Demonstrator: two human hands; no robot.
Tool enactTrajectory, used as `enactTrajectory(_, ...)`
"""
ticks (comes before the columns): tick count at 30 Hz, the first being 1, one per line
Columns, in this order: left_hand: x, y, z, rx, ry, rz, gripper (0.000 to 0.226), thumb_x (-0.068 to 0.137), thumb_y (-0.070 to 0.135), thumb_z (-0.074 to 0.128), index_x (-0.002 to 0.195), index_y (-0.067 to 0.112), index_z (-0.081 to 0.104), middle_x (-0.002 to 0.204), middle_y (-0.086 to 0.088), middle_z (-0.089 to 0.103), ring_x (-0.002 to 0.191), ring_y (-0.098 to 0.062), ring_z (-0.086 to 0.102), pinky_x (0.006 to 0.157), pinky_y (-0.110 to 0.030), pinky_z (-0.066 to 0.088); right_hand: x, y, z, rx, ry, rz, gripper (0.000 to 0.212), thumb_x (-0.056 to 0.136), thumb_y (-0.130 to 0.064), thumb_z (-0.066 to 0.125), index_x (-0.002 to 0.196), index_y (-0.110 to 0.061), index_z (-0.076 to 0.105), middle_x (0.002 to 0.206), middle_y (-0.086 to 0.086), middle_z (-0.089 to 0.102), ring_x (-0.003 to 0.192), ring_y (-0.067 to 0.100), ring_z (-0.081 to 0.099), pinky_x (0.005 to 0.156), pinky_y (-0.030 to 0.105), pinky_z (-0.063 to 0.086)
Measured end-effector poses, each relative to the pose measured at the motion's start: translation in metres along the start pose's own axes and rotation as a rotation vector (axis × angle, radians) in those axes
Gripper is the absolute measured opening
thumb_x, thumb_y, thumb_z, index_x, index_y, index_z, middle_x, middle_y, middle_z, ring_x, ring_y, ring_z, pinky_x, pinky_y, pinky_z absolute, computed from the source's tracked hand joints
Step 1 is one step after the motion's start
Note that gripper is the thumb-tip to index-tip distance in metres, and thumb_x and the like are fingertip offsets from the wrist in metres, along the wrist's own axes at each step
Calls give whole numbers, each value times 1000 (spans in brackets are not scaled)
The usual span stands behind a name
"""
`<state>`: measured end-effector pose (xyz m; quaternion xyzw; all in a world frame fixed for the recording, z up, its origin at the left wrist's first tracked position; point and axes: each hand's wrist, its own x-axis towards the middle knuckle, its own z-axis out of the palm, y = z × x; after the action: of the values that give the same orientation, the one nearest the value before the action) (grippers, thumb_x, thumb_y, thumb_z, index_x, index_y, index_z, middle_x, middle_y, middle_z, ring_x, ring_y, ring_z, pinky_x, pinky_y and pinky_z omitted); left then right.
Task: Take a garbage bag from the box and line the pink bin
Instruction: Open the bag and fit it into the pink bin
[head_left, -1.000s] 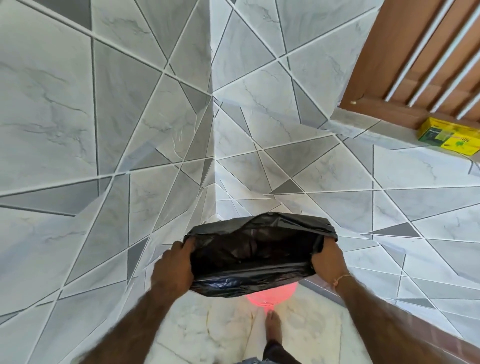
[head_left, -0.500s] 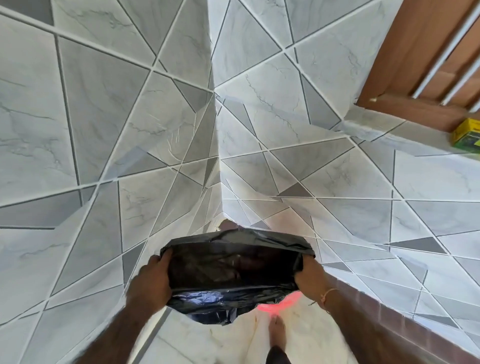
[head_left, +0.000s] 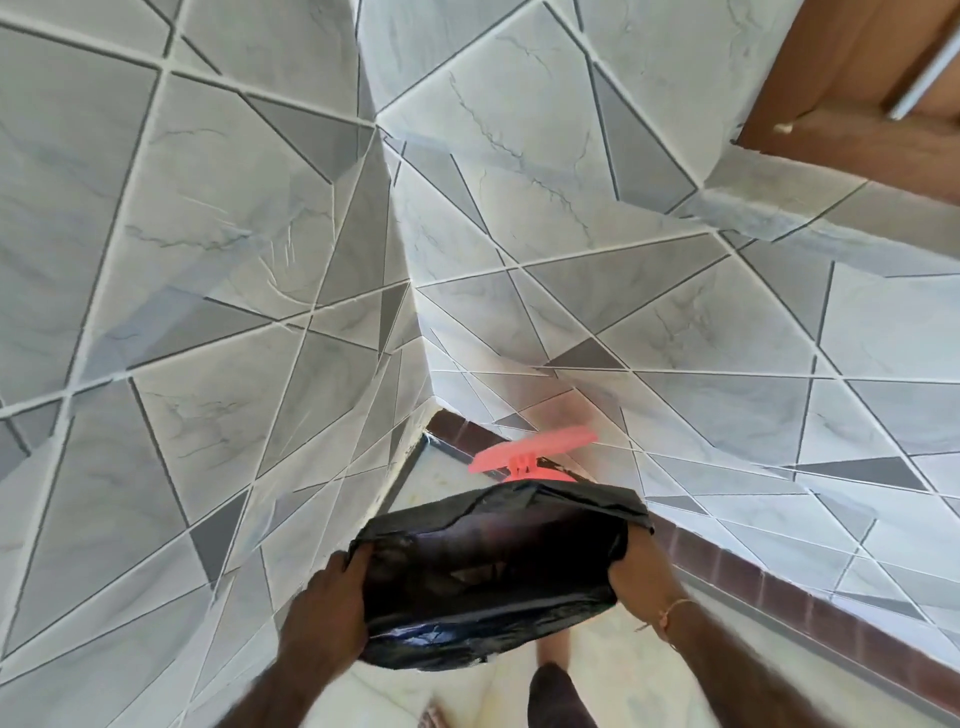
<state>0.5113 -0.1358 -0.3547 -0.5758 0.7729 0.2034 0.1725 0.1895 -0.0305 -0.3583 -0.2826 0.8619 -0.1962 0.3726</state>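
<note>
Grey tiled walls corner the pink bin (head_left: 530, 457), whose raised lid shows; left hand (head_left: 324, 618) and right hand (head_left: 636, 577) grip the opened black bag (head_left: 488, 571) just above it, lining apparently still undone.

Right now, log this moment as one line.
left hand: grips bag edge | right hand: grips other edge | black bag: held open over pink bin | lining: unfinished

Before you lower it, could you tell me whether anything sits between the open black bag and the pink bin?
Nothing visible: the black bag, held open by the left hand and right hand, hangs over the pink bin, whose lid stands raised behind.
</note>
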Motion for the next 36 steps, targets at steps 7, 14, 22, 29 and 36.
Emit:
enactTrajectory(7, 60, 59, 15, -157, 49, 85, 82, 70, 6, 53, 146, 25, 27, 127, -4, 51, 108, -29, 58, 88, -44, 52, 60, 13, -22, 58, 146, 98, 58, 71, 14, 44, 126, -3, 46, 113, 26, 61, 98, 40, 56, 85, 37, 44)
enactTrajectory(14, 98, 105, 43, -277, 81, 55, 82, 75, -3, 48, 148, 23, 22, 137, -6, 44, 119, -31, 50, 95, -44, 47, 97, 42, -19, 158, 179, 140, 63, 71, 16, 39, 126, -16, 44, 110, 15, 60, 95, 36, 54, 62, 30, 43)
enactTrajectory(22, 123, 112, 87, -299, 3, 27, 86, 75, -4, 46, 150, 25, 16, 138, -5, 40, 119, -30, 48, 92, -43, 47, 130, 69, 9, 43, 197, 121, 54, 70, 17, 43, 115, -10, 56, 108, 18, 64, 102, 40, 57, 90, 42, 46)
enactTrajectory(29, 142, 144, 140, -262, -109, 151, 92, 86, 11, 46, 148, 34, -17, 144, -4, 34, 111, -25, 47, 91, -37, 44, 167, 91, 30, 21, 149, 185, 54, 66, 12, 42, 111, -12, 60, 109, 15, 66, 102, 36, 59, 92, 44, 49)
enactTrajectory(36, 165, 190, 208, -315, -82, 344, 113, 77, 16, 67, 149, 32, -18, 153, -7, 34, 121, -27, 53, 90, -36, 50, 195, 116, 54, 47, 154, 274, 55, 64, 8, 43, 112, -15, 57, 108, 15, 65, 98, 36, 59, 87, 41, 50)
